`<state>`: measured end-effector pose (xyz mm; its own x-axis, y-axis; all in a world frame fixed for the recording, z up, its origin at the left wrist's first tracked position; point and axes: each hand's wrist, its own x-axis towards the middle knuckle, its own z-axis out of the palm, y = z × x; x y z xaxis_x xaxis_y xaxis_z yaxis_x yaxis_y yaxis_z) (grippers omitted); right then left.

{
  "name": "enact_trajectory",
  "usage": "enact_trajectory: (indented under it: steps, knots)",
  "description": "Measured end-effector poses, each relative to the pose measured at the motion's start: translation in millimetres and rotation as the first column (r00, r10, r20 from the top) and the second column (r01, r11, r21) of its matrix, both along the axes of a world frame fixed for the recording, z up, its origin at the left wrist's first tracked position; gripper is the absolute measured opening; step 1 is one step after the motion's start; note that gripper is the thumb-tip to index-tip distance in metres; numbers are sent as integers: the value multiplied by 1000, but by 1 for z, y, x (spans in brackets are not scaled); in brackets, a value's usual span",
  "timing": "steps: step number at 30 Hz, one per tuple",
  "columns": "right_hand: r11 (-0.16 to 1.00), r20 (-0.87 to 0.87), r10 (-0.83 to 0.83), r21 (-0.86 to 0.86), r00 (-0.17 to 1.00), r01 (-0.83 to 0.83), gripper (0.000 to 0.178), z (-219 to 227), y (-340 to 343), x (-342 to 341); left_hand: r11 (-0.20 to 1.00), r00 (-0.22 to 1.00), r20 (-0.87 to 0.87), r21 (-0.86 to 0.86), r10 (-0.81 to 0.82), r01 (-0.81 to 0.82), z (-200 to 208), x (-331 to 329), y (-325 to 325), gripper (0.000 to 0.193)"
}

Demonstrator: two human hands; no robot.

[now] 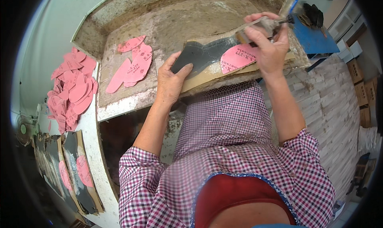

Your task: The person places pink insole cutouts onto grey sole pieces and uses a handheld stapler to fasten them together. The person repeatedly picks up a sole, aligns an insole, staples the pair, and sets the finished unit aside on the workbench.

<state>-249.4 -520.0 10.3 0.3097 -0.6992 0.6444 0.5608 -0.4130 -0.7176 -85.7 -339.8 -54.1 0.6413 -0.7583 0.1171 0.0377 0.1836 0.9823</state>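
Observation:
A dark grey, wavy-edged flat piece (199,54) lies on a tan sheet (207,78) at the front of the worktable. My left hand (170,78) grips its left end, thumb on top and fingers along the far edge. Over its right end, my right hand (271,40) is wrapped round a small grey, boxy tool (259,29) with a dark knobbed end, blurred by motion. Whether the tool touches the piece I cannot tell. A pink oval pad (238,58) with printing sits beside the grey piece, just left of my right wrist.
Several loose pink pads (137,64) lie on the stained worktable (159,32), which has a raised back wall. More are heaped on the white surface (105,188) at left, with layered grey-and-tan pieces (77,170) below. A blue table (315,36) and cardboard boxes (361,94) stand at right.

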Motion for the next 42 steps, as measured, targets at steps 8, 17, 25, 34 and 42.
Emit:
enact_trajectory:
  steps: [8,17,25,34,42]
  knots:
    - [999,-12,54,3,998,-54,43,-4,10,-6,1000,1000,-2,-11,0,0,4,-3,1,36]
    - [991,147,-3,130,989,-16,42,10,-29,-50,1000,1000,-20,0,0,0,3,-3,1,37]
    - [866,425,263,291,866,-406,27,26,-45,-89,992,871,476,-25,121,-124,84,-1,-8,33]
    - [619,658,131,530,742,-580,25,29,-70,-122,958,-161,974,-113,159,262,91,-24,-52,34]
    - [914,201,283,239,938,-328,33,19,-25,-106,978,-139,990,48,-20,203,43,-22,-13,39]
